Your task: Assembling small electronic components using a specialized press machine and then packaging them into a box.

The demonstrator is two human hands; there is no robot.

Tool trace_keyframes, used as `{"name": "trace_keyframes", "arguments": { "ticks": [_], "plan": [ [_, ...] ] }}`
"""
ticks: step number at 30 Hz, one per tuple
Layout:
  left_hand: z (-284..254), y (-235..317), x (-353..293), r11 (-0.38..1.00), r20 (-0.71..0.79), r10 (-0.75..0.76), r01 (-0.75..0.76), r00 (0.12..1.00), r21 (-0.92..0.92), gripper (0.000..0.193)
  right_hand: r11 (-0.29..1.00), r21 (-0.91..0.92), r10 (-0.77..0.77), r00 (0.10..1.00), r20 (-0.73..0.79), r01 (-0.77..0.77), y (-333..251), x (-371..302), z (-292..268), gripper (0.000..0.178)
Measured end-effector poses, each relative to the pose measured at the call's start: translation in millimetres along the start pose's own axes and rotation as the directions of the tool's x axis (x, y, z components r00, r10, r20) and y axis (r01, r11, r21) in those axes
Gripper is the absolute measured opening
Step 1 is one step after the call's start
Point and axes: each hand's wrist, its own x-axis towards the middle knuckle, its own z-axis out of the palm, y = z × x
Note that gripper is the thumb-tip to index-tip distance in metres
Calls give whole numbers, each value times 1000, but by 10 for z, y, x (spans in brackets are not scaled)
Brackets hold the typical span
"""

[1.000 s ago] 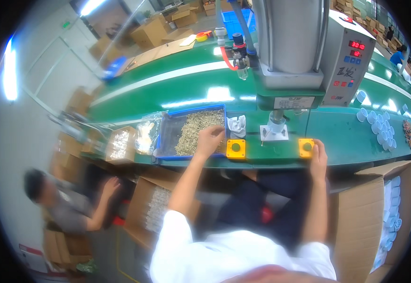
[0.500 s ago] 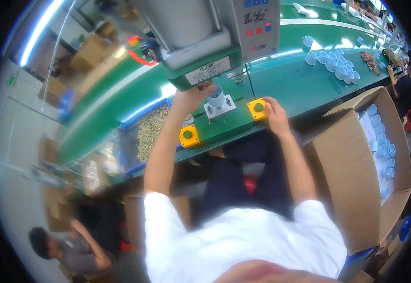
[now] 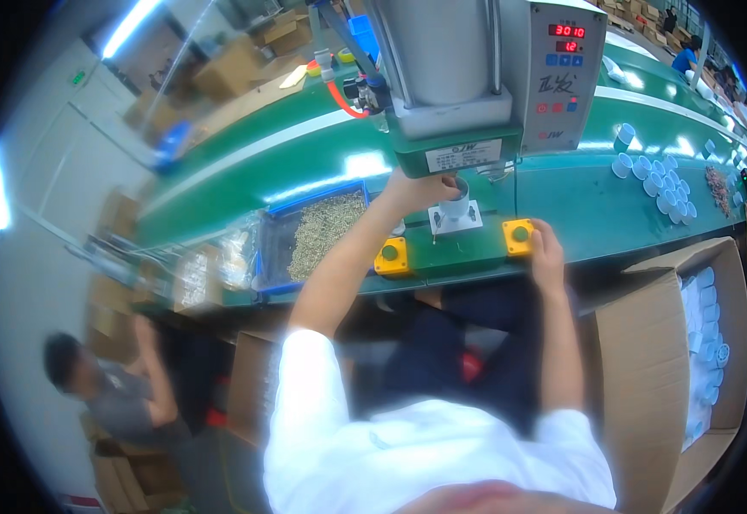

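A pale blue-grey plastic cup (image 3: 455, 204) stands upright on a white fixture plate (image 3: 456, 220) beneath the press head (image 3: 463, 152). My left hand (image 3: 418, 194) reaches to the cup's rim from the left. Its fingers are closed together at the cup's mouth; what they pinch, if anything, is hidden. Beside the right yellow push-button box (image 3: 518, 237), my right hand (image 3: 547, 253) rests with its fingers against the box's side, holding nothing. The left yellow push-button box (image 3: 391, 256) sits below my left forearm, untouched.
A blue-rimmed tray (image 3: 268, 257) of small metal parts lies left of the press. Pale cups (image 3: 660, 184) stand on the green conveyor at right. An open carton (image 3: 639, 360) holds more cups. Another person (image 3: 125, 377) sits at the lower left.
The view has shifted, so the bench and press appear farther right and lower. My left hand stays at the cup; my right hand stays beside the right button box.
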Motion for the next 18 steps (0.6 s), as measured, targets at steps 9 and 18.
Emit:
{"name": "trace_keyframes", "arguments": {
  "ticks": [9,18],
  "plan": [
    [270,-400,-758,979,-425,104,-169,899,-117,23,969,-88,-235,972,-18,232,-78,-50,-70,29],
    [1033,-868,-1564,995,-692,99,-91,715,49,17,870,-185,-458,888,44,457,-21,11,-19,22]
  ]
}}
